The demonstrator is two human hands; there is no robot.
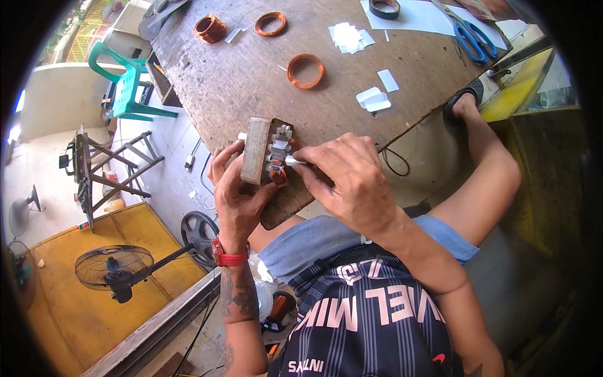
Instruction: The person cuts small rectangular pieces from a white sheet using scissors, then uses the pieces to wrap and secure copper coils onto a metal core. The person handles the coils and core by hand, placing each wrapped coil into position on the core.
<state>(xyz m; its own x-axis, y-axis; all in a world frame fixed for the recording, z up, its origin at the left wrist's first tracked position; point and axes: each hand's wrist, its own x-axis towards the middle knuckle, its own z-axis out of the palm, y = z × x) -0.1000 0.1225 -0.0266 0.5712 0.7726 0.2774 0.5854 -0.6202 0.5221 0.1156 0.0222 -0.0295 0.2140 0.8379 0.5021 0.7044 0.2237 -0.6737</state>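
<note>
My left hand (233,191) is closed around a motor stator core (255,151), a grey-brown metal block tilted on edge at the table's near corner. Slots along its right side hold white insulation pieces, and some copper winding (278,176) shows at the lower end. With thumb and fingers, my right hand (353,181) pinches a small white insulation slip (293,161) against the slots. Beyond the core lie a ring-shaped copper coil (306,86), a second coil (271,33) and a thicker copper bundle (211,30). Loose white slips (373,98) rest to the right.
The wooden table (217,81) also bears a pile of white slips (347,38), a black tape roll (384,9), a white sheet (411,19) and blue-handled scissors (470,43). A green chair (127,88) and a fan (115,265) stand left.
</note>
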